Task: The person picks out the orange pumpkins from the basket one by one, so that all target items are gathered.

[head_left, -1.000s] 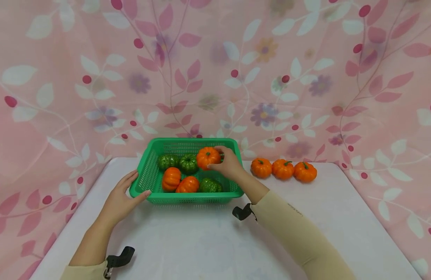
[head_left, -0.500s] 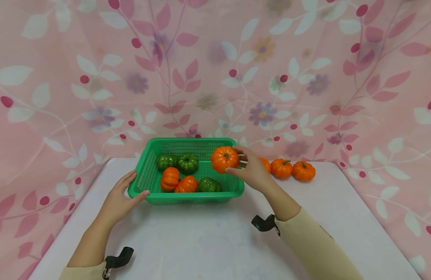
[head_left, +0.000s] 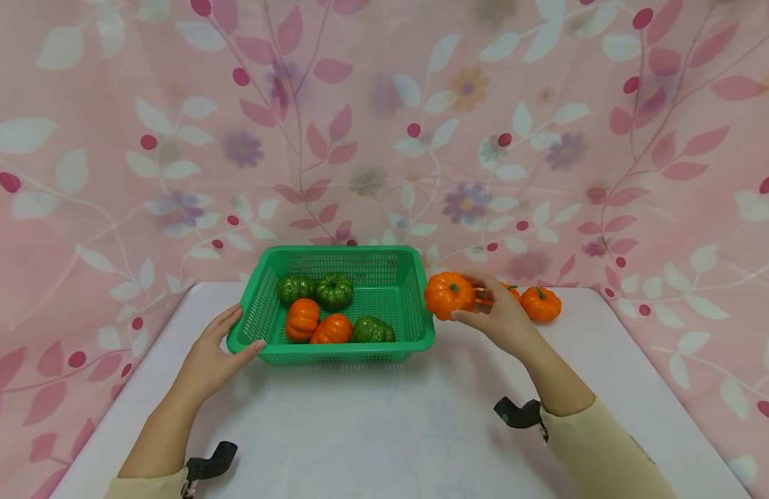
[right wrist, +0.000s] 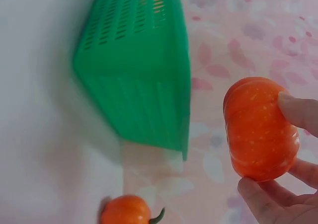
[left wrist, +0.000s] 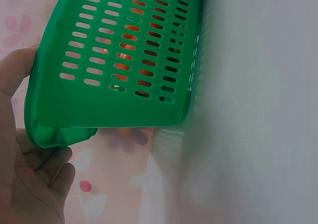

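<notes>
An orange mini pumpkin [head_left: 449, 296] is in my right hand [head_left: 505, 319], pinched between thumb and fingers. It is in the air just right of the green plastic basket [head_left: 340, 348]; the right wrist view shows the same pumpkin [right wrist: 261, 129] off the table. My left hand [head_left: 209, 364] holds the basket's left front corner, thumb on the front rim and fingers along the left side; in the left wrist view its fingers [left wrist: 59, 172] lie under the rim. Inside the basket are two orange pumpkins, one standing on its side [head_left: 302, 320], and several green ones [head_left: 334, 292].
Behind my right hand, orange pumpkins stand in a row on the white-covered table [head_left: 384, 430]. The rightmost pumpkin [head_left: 541, 304] shows fully; the others are partly hidden. A pink floral cloth [head_left: 384, 138] hangs behind the table.
My right hand has carried the orange pumpkin from over the basket to the right, past its right rim. It now covers part of the row. The left hand stays at the corner.
</notes>
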A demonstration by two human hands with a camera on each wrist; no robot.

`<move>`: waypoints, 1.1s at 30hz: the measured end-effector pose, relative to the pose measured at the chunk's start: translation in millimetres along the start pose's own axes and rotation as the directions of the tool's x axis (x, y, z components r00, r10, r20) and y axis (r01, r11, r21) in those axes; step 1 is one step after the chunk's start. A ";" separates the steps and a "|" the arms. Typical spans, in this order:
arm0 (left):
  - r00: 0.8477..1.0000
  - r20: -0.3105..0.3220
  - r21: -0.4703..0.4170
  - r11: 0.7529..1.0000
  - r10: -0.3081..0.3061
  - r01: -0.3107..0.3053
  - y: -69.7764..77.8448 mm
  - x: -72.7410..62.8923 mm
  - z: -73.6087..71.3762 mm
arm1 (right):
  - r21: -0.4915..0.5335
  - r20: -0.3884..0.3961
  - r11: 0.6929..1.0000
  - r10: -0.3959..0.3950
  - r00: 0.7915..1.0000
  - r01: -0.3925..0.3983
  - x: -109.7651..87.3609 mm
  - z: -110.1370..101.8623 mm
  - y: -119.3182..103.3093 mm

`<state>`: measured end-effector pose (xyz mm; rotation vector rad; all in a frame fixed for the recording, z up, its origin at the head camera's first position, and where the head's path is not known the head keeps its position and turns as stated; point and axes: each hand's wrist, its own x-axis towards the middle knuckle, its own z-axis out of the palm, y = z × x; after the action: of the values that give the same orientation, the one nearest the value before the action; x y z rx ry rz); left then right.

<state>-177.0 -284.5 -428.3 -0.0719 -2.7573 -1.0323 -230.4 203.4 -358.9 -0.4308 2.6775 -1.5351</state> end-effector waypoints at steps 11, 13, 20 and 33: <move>1.000 -0.007 -0.009 1.000 -0.001 0.001 0.0 0.2 -0.3 | -0.060 0.007 0.995 0.077 0.997 -0.076 -5.4 -9.9 37.5; 1.000 -0.008 -0.011 1.000 0.000 0.000 0.5 0.0 -0.6 | -0.069 0.015 0.993 0.096 0.995 -0.095 -4.6 -9.5 45.7; 1.000 -0.007 -0.018 1.000 0.003 -0.003 0.1 -0.4 0.2 | -0.078 0.049 0.989 0.129 0.990 -0.125 -1.4 -5.5 74.6; 1.000 -0.014 -0.020 1.000 0.013 -0.013 -1.4 0.3 1.4 | -0.069 0.080 0.983 0.177 0.981 -0.172 2.5 -4.0 100.7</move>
<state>-177.7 -284.6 -430.2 -0.0851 -2.7304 -1.0530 -256.1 254.1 -442.1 -0.2491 2.6235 -1.3582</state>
